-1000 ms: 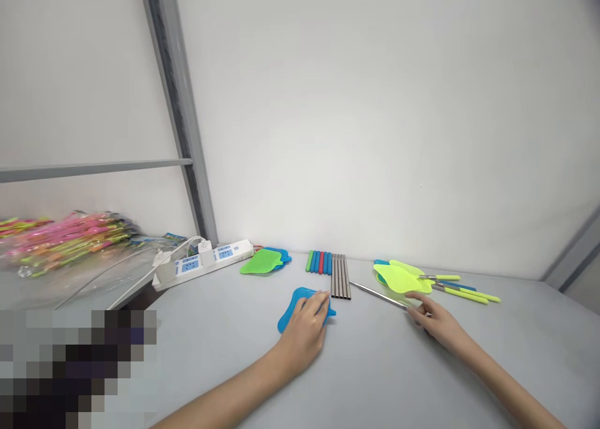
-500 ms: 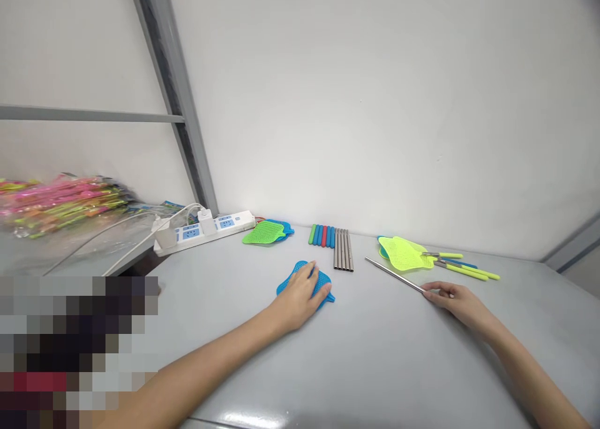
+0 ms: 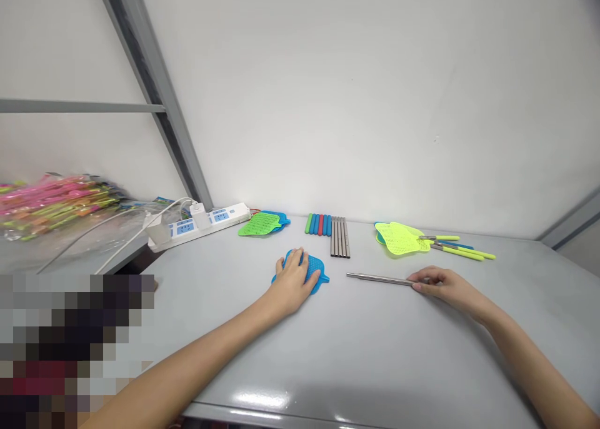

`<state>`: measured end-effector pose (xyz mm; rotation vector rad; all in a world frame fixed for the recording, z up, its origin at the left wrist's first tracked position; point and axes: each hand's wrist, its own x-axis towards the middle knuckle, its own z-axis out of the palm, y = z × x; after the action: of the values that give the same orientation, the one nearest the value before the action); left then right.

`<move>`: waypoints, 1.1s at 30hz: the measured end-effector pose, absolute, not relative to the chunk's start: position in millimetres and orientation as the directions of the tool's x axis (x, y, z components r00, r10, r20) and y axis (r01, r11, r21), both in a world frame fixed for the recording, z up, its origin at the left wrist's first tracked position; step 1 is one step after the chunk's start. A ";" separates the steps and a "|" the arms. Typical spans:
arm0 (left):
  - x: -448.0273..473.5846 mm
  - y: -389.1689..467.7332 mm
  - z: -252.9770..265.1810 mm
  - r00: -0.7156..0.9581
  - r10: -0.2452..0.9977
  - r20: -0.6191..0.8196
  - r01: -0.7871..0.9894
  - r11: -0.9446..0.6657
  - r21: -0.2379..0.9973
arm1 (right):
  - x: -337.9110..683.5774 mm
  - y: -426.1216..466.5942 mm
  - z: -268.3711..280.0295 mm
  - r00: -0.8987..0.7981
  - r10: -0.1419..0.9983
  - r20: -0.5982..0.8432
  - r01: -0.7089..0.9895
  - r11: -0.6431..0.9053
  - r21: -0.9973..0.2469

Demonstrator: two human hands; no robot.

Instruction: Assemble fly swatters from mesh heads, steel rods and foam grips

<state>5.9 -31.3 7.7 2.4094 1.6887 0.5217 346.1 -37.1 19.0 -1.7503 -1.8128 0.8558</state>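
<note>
My left hand (image 3: 291, 286) lies spread over a blue fly swatter head (image 3: 317, 276) flat on the table, its short neck pointing right. The fingers are apart and cover much of the mesh. To the right, my right hand (image 3: 438, 284) pinches the near end of a thin metal tube (image 3: 382, 279). The tube points left toward the swatter head's neck, with a gap between them; its far tip is narrower. Behind both hands, a row of metal tubes (image 3: 340, 238) lies beside several coloured handle grips (image 3: 318, 224).
At the back left are green (image 3: 260, 224) and blue swatter heads beside a white power strip (image 3: 206, 226) with cables. Yellow fly swatters (image 3: 405, 238) with handles lie at the back right. Bagged colourful items (image 3: 65, 204) rest at far left. A grey post (image 3: 159, 91) stands by the wall.
The metal tube has swung from a slant to nearly level, and its tip is nearer the blue swatter head. My left hand stays on the head. The camera view has shifted slightly.
</note>
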 end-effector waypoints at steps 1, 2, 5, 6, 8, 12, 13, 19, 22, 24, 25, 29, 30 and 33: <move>5.9 -31.8 8.6 0.302 0.933 0.197 0.881 -0.352 0.315 | 341.6 -37.8 18.6 -0.094 0.993 -0.066 0.698 0.019 -0.716; 5.8 -32.0 9.3 0.302 0.932 0.201 0.882 -0.353 0.312 | 336.8 -38.5 18.2 -0.116 0.992 -0.052 0.696 0.044 -0.716; 4.8 -31.4 9.8 0.302 0.929 0.212 0.883 -0.357 0.304 | 324.4 -40.2 17.2 -0.150 0.988 -0.039 0.706 0.080 -0.704; 4.6 -31.0 9.3 0.303 0.928 0.216 0.883 -0.359 0.303 | 321.7 -40.5 17.0 -0.153 0.988 -0.034 0.710 0.086 -0.699; 4.4 -30.6 7.8 0.304 0.925 0.227 0.881 -0.364 0.302 | 318.7 -40.6 16.9 -0.155 0.988 -0.027 0.715 0.093 -0.693; 4.5 -31.0 7.0 0.305 0.921 0.244 0.873 -0.372 0.314 | 318.7 -39.9 17.3 -0.169 0.986 -0.016 0.712 0.111 -0.693; 4.5 -31.2 7.4 0.303 0.920 0.247 0.871 -0.373 0.320 | 319.0 -39.7 17.3 -0.169 0.985 -0.013 0.708 0.112 -0.697; 5.7 -31.5 9.9 0.273 0.930 0.247 0.844 -0.354 0.402 | 318.8 -39.8 16.1 -0.133 0.991 0.010 0.703 0.102 -0.704; 7.6 -32.1 11.8 0.208 0.949 0.238 0.830 -0.300 0.469 | 317.6 -40.2 15.7 -0.119 0.993 0.007 0.727 0.092 -0.680; 8.1 -31.9 14.3 0.168 0.958 0.231 0.813 -0.267 0.517 | 316.8 -40.6 16.1 -0.115 0.993 0.006 0.735 0.089 -0.672; 7.9 -31.5 15.9 0.150 0.962 0.228 0.802 -0.253 0.540 | 316.4 -40.9 16.5 -0.116 0.993 0.005 0.735 0.089 -0.672; 5.2 -28.4 23.2 0.067 0.975 0.212 0.743 -0.190 0.642 | 316.0 -42.0 18.7 -0.128 0.992 -0.013 0.734 0.086 -0.674; 4.4 -27.7 24.8 0.047 0.978 0.202 0.723 -0.173 0.668 | 316.1 -42.1 19.3 -0.132 0.991 -0.019 0.735 0.085 -0.673; 2.9 -27.1 28.3 0.002 0.989 0.147 0.658 -0.112 0.745 | 316.5 -42.0 20.7 -0.136 0.990 -0.041 0.726 0.071 -0.684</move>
<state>2.9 -27.1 28.3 1.8139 1.6930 0.9249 316.5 -42.0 20.7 -1.6987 -1.9159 0.7995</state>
